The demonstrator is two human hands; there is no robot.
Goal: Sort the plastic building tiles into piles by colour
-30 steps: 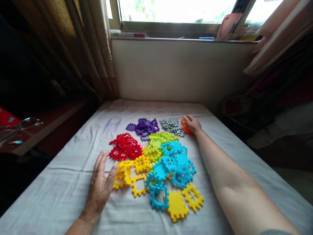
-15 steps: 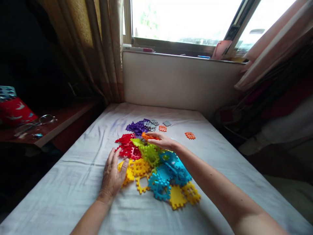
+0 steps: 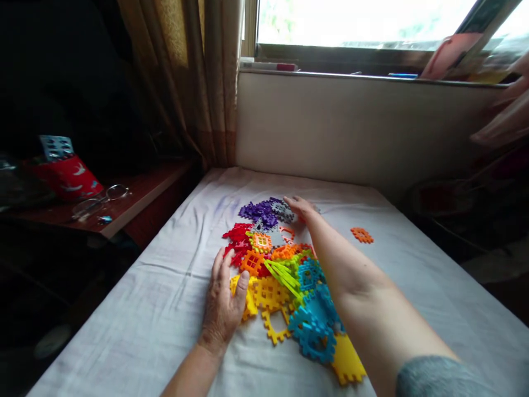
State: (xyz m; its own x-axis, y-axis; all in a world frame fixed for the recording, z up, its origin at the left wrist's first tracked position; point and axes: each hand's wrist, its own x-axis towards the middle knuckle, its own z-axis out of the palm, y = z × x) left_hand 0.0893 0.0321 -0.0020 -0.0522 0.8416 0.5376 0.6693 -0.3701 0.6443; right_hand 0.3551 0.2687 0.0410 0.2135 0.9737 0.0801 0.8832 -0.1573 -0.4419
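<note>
My left hand lies on the sheet with its fingers apart, its thumb against yellow notched building tiles and its fingertips by the red tiles. At the far side of the pile, my right hand stretches its fingers out next to the grey tiles; what is under its palm is hidden. Purple tiles lie just left of the grey ones. Between the hands are orange tiles, lime green tiles and blue tiles, the last partly covered by my right forearm.
A single orange tile lies apart on the right of the white sheet. To the left, a brown desk holds eyeglasses and a red container. A wall below the window closes off the back.
My right hand has let go of the orange tiles, which now lie on the pile, and has moved to the far side by the grey tiles. The view has swung left; my left hand stays by the yellow tiles.
</note>
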